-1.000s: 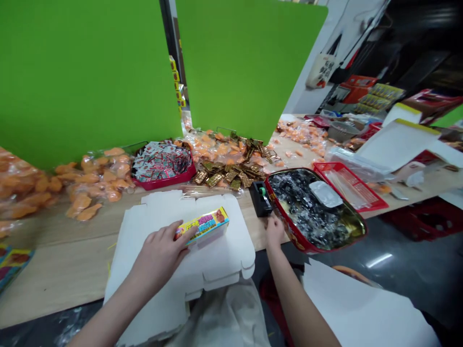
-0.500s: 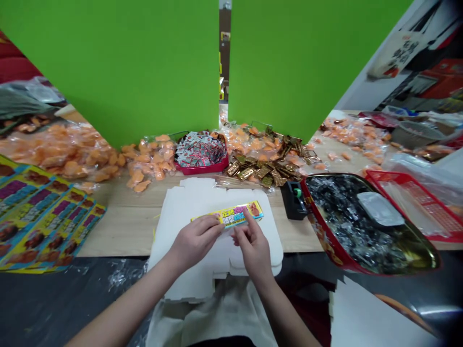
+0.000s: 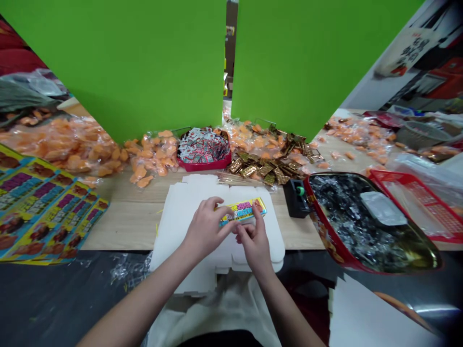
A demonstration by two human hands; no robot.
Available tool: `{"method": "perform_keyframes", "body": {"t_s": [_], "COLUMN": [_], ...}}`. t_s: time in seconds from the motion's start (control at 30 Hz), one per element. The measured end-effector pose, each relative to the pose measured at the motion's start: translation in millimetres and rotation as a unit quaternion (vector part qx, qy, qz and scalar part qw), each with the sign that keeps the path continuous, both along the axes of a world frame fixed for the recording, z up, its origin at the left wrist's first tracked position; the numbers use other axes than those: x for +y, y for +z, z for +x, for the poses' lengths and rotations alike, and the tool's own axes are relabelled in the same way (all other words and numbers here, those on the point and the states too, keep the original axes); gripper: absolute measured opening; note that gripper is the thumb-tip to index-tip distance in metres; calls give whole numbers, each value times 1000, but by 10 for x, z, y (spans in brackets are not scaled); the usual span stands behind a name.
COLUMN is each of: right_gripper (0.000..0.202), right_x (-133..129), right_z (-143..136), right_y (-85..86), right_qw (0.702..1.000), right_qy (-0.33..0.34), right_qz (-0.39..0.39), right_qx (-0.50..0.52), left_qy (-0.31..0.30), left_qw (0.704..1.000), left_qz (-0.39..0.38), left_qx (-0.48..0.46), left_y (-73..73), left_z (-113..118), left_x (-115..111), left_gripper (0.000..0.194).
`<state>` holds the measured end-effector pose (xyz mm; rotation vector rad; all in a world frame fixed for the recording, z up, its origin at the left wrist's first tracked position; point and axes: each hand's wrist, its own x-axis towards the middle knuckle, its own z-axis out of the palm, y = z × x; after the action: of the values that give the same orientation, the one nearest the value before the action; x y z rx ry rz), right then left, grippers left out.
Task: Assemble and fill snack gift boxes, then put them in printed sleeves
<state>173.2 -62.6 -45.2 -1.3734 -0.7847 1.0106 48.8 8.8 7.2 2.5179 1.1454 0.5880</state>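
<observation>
A small printed box [image 3: 243,210] in yellow, blue and pink lies over a stack of flat white cardboard [image 3: 181,219]. My left hand [image 3: 208,224] grips the box's left end, its fingers arched and the thumb along the near edge. From the right, my right hand [image 3: 255,241] holds the same box, with the forefinger laid along its right part. The right thumb and curled fingers meet below the near edge. Whether something small sits between them is hidden.
Orange wrapped pieces [image 3: 155,152], a red tray [image 3: 206,166] of small sachets and gold packets [image 3: 265,168] line the back. On the right stand a black tape dispenser [image 3: 294,197], a large red-rimmed tin [image 3: 356,221] and a red basket [image 3: 430,205]. Printed sheets [image 3: 47,212] lie left.
My left hand has slid right along the box, and its fingers are more arched. My right forefinger sits farther toward the box's right end. The whole view has shifted slightly.
</observation>
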Motion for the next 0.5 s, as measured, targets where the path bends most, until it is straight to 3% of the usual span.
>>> {"method": "perform_keyframes", "body": {"t_s": [0.17,0.27,0.33,0.4,0.47,0.5], "right_gripper": [92,69,52,51,53,52], "right_x": [-261,-540,-665,-672,-572,-504], "right_z": [82,385,596,712,717,696], "right_y": [-160,-404,-588,-738,-807,-804], "right_qw": [998,991,948,872,811,805], "right_qy": [-21,-16,45,96,94,89], "right_qz": [-32,-66,-28,43,108,134], "right_qx": [42,-118,-313,-478,-567,-572], "left_qy": [33,21,17,17,32,54], "left_qw": [997,994,994,992,990,992], "left_qz": [9,38,4,-77,-123,-104], "left_qx": [68,104,112,98,63,40], "left_y": [8,-25,-25,42,223,369], "left_z": [150,67,-93,-323,-588,-727], "left_x": [-27,-10,30,72,109,124], "left_gripper": [21,41,55,54,48,48]}}
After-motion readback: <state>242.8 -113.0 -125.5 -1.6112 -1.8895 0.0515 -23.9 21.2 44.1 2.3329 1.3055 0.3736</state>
